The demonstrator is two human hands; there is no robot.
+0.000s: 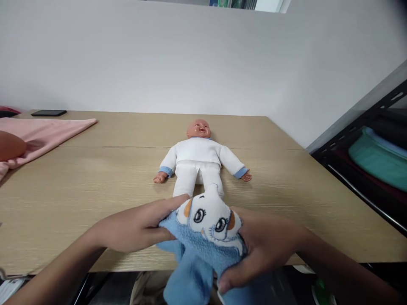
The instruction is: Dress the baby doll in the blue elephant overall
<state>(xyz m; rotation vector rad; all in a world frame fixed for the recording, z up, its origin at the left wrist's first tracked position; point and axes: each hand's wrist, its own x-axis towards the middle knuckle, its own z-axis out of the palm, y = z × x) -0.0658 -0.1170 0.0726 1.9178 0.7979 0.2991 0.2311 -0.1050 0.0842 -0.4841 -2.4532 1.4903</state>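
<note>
At the table's near edge, both my hands hold a blue plush cloth item [210, 228] with a white patch and an embroidered animal face, which looks upside down from here. My left hand [136, 228] grips its left side, with the fingertips hidden in or behind the cloth. On the other side my right hand [263, 241] is closed around it, thumb in front and below. A baby doll [199, 156] in white clothes with blue cuffs lies on its back just beyond, arms spread and head away from me. The cloth covers its lower legs and feet.
The wooden table [104, 182] meets a pale wall [159, 55] at the back. A pink cloth [57, 131] lies at the left, a rounded skin-toned object [11, 146] on it. Behind is a dark phone-like slab [49, 113]. Black shelving [349, 186] with folded teal fabric [378, 161] stands at right.
</note>
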